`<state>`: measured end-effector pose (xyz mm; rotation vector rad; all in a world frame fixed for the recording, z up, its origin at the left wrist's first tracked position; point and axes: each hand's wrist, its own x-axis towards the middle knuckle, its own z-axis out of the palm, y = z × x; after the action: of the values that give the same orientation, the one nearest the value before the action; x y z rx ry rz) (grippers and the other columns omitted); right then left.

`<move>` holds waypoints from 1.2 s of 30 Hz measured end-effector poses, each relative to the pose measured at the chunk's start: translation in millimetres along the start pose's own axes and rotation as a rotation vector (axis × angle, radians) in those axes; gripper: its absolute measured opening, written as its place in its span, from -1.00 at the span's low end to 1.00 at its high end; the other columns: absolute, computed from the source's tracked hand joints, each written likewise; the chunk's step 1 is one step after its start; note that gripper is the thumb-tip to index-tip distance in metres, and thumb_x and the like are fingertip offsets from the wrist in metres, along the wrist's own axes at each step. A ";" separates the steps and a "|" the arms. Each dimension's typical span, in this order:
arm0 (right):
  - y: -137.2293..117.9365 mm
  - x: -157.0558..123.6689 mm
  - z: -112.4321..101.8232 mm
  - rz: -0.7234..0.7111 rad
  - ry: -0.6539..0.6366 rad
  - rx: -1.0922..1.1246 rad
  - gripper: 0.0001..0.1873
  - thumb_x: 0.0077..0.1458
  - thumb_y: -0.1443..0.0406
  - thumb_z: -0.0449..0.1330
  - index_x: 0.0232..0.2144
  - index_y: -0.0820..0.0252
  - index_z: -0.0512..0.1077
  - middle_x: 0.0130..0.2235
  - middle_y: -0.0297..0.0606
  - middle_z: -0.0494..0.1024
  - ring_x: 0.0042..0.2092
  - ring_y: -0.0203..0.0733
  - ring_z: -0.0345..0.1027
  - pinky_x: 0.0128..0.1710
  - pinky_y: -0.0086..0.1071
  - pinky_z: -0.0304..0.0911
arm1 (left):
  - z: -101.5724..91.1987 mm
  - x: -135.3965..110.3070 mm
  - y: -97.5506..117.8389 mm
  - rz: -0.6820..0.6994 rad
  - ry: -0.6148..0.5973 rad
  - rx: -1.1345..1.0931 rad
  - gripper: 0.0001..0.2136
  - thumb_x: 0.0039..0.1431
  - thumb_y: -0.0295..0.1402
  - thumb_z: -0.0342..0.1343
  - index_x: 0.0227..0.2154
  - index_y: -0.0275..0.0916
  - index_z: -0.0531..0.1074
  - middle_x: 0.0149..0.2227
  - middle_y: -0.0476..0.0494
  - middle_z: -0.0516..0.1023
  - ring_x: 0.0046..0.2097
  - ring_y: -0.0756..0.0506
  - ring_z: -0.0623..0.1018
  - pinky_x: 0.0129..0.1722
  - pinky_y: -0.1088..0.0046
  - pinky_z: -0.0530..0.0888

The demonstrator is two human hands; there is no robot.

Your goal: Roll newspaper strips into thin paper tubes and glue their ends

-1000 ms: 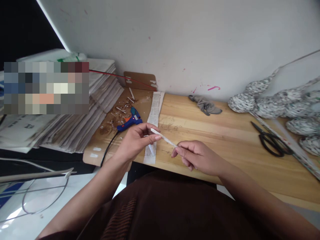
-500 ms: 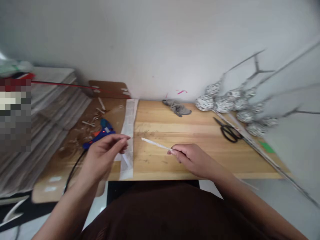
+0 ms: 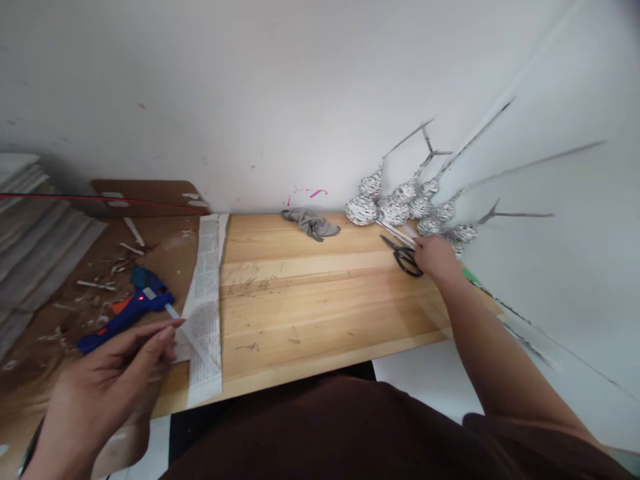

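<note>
My left hand (image 3: 113, 373) is at the lower left, thumb and forefinger pinched on the end of a thin white rolled paper stick (image 3: 196, 341). The stick slants across a long newspaper strip (image 3: 207, 267) on the wooden table (image 3: 320, 300). My right hand (image 3: 436, 257) is stretched far out to the right. Its fingers are curled onto the handles of black scissors (image 3: 404, 259) lying beside a cluster of newspaper-wrapped balls (image 3: 395, 208) on long stems.
A blue glue gun (image 3: 125, 313) with a lit red lamp lies on a brown board (image 3: 60, 320) strewn with paper scraps. A stack of newspapers (image 3: 30, 227) is at the far left. A grey rag (image 3: 311, 223) lies by the white wall.
My right hand let go of the paper stick and reached right to the scissors. The stick is now at my left hand. The view swung to the right.
</note>
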<state>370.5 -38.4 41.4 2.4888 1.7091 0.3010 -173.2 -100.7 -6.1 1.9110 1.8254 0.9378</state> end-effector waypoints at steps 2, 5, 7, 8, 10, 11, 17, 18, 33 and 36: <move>-4.8 12.1 7.2 -0.007 0.000 0.001 -0.64 0.19 0.39 -0.02 -0.18 0.30 0.57 -0.20 0.06 0.57 -0.14 0.00 0.43 -0.24 -0.33 0.20 | 0.0 -4.2 8.7 -0.051 -0.018 -0.047 -0.86 0.15 -0.06 0.08 -0.26 0.30 0.50 -0.39 0.30 0.62 -0.37 -0.11 0.61 -0.29 0.29 0.58; -16.5 25.2 13.7 -0.029 0.025 0.001 -0.66 0.16 0.39 0.01 -0.20 0.29 0.57 -0.21 0.05 0.58 -0.15 0.02 0.43 -0.25 -0.32 0.18 | 1.6 -8.8 17.9 0.060 -0.046 -0.022 -0.84 0.16 -0.09 0.10 -0.22 0.32 0.50 -0.34 0.31 0.63 -0.37 -0.07 0.62 -0.31 0.36 0.57; -24.1 31.3 15.2 -0.040 0.053 0.002 -0.67 0.16 0.38 0.01 -0.18 0.30 0.57 -0.20 0.06 0.59 -0.16 0.03 0.43 -0.26 -0.31 0.17 | 2.9 -9.1 18.3 0.134 -0.045 0.017 -0.82 0.19 -0.13 0.08 -0.17 0.29 0.48 -0.23 0.29 0.63 -0.28 -0.07 0.63 -0.25 0.37 0.57; -27.2 33.6 15.3 -0.046 0.065 0.004 -0.66 0.16 0.39 0.01 -0.17 0.31 0.56 -0.20 0.05 0.59 -0.17 0.03 0.44 -0.26 -0.30 0.16 | 3.3 -8.4 17.3 0.162 -0.037 0.033 -0.82 0.20 -0.15 0.09 -0.16 0.26 0.49 -0.21 0.26 0.63 -0.25 -0.07 0.63 -0.23 0.38 0.56; -31.7 37.3 14.8 -0.063 0.084 0.013 -0.65 0.16 0.40 0.00 -0.16 0.32 0.55 -0.19 0.05 0.60 -0.18 0.02 0.44 -0.27 -0.31 0.14 | 3.3 -5.9 14.3 0.220 -0.013 0.058 -0.83 0.20 -0.20 0.10 -0.16 0.14 0.50 -0.19 0.18 0.62 -0.20 -0.09 0.62 -0.17 0.37 0.55; -32.9 38.8 14.5 -0.075 0.095 0.017 -0.64 0.16 0.41 -0.01 -0.14 0.32 0.54 -0.18 0.05 0.60 -0.18 0.01 0.44 -0.27 -0.30 0.13 | 3.0 -4.4 12.9 0.263 -0.002 0.074 -0.84 0.19 -0.22 0.12 -0.18 0.07 0.51 -0.19 0.12 0.62 -0.18 -0.10 0.61 -0.13 0.35 0.53; -39.1 46.6 17.4 -0.174 0.276 -0.030 -0.65 0.22 0.28 0.00 -0.23 0.37 0.55 -0.22 0.14 0.59 -0.17 0.04 0.41 -0.18 -0.22 0.08 | 1.3 0.9 8.1 0.428 -0.020 0.195 -0.75 0.26 -0.41 -0.01 -0.09 -0.18 0.51 -0.08 -0.15 0.58 0.01 -0.17 0.50 0.09 0.16 0.42; -44.7 45.1 17.8 -0.186 0.319 -0.026 -0.62 0.24 0.24 0.00 -0.21 0.38 0.55 -0.23 0.15 0.58 -0.17 0.05 0.40 -0.18 -0.21 0.09 | 2.0 0.9 8.1 0.437 -0.033 0.205 -0.74 0.27 -0.43 -0.02 -0.06 -0.19 0.50 -0.06 -0.16 0.58 0.03 -0.17 0.48 0.10 0.15 0.41; -224.2 -105.0 -22.0 -1.409 -0.010 0.632 -0.69 0.32 0.28 -0.03 -0.15 0.16 0.52 -0.23 -0.15 0.57 -0.15 -0.11 0.33 -0.11 -0.24 0.22 | -5.2 -3.9 6.4 0.295 0.072 0.284 -0.83 0.22 -0.29 0.09 -0.37 -0.19 0.55 -0.33 -0.12 0.60 -0.15 -0.17 0.51 -0.05 0.22 0.44; -256.0 -120.2 -28.5 -1.393 -0.012 0.619 -0.72 0.28 0.20 0.04 -0.18 0.19 0.51 -0.27 -0.13 0.56 -0.15 -0.07 0.34 -0.11 -0.21 0.21 | -2.6 -9.7 11.8 0.221 0.104 0.259 -0.75 0.23 -0.25 0.07 -0.51 -0.21 0.50 -0.45 -0.11 0.54 -0.27 -0.14 0.50 -0.19 0.30 0.43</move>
<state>89.2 -58.5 5.9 0.8650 3.2529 -0.4262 -165.7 -112.1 1.2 2.3000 1.9020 0.9216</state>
